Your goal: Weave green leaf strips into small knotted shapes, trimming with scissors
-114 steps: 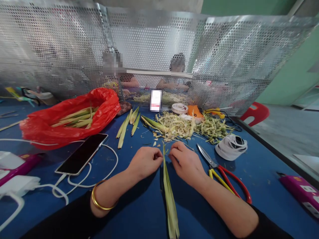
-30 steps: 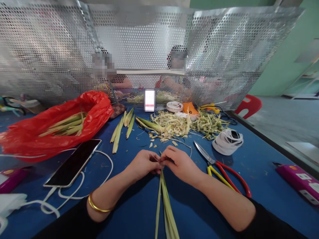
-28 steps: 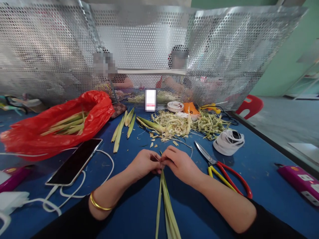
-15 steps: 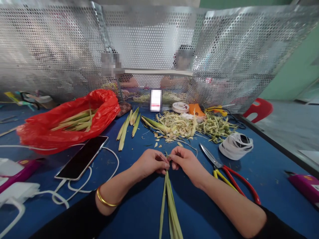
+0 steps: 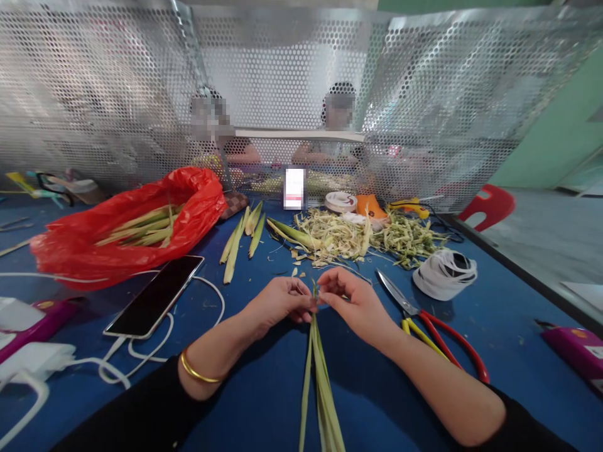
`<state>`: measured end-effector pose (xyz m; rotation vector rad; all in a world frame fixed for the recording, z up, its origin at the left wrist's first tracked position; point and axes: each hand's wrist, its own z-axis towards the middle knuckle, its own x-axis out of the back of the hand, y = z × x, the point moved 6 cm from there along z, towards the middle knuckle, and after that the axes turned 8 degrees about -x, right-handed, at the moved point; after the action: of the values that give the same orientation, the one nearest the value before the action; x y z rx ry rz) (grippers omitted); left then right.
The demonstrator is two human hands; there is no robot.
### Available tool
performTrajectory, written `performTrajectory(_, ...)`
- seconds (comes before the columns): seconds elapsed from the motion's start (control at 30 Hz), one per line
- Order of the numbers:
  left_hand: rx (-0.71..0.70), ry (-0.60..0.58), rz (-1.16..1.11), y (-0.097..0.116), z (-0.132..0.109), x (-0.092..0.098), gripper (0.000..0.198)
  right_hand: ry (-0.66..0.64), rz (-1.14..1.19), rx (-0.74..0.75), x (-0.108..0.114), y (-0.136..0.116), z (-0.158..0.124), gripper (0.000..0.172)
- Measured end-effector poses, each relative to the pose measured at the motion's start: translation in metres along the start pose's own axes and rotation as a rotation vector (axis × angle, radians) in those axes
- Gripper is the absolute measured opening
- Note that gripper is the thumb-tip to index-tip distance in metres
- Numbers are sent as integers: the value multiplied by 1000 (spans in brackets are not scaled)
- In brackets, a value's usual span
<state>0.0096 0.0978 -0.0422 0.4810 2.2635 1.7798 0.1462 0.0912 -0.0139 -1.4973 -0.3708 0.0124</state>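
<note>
A bundle of long pale-green leaf strips (image 5: 325, 389) runs from my fingers down toward the table's near edge. My left hand (image 5: 285, 302) pinches the narrow top of this bundle between thumb and fingers. Just right of the tip, my right hand (image 5: 355, 307) has thumb and index finger pressed together beside the strips. Whatever lies in that pinch is too fine to make out. Right of my right hand lie large scissors (image 5: 409, 307) with red and yellow handles, blades partly open.
Leaf shreds (image 5: 339, 238) are heaped ahead, beside loose leaf pieces (image 5: 238, 245). A red plastic bag (image 5: 66, 251) holds more leaves. A phone (image 5: 155, 298) with white cables lies left, a white ribbon roll (image 5: 445, 275) right. Two people sit behind the perforated metal screen (image 5: 282, 69).
My right hand has shifted slightly up, and its fingers sit a little higher at the bundle's tip. My left hand keeps its pinch on the strips.
</note>
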Motion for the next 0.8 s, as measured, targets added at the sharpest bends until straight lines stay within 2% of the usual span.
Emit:
performTrajectory(0.13, 2, 9, -22, -1, 1, 4, 23, -104, -191, 179, -6, -16, -8, 14)
performTrajectory(0.3, -1, 16, -22, 0, 1, 6, 24, -258, -250, 237, -13, -24, -16, 14)
performTrajectory(0.5, 32, -16, -66, -1, 3, 11, 29, -252, -176, 132, -8, -23, -11, 12)
performTrajectory(0.63, 48, -16, -72, 0, 3, 12, 25, -302, -106, 32, -8, -21, -9, 9)
performTrajectory(0.8, 27, -12, 15, 6, -1, 7, 20, -355, -58, 6, -10, -17, -8, 9)
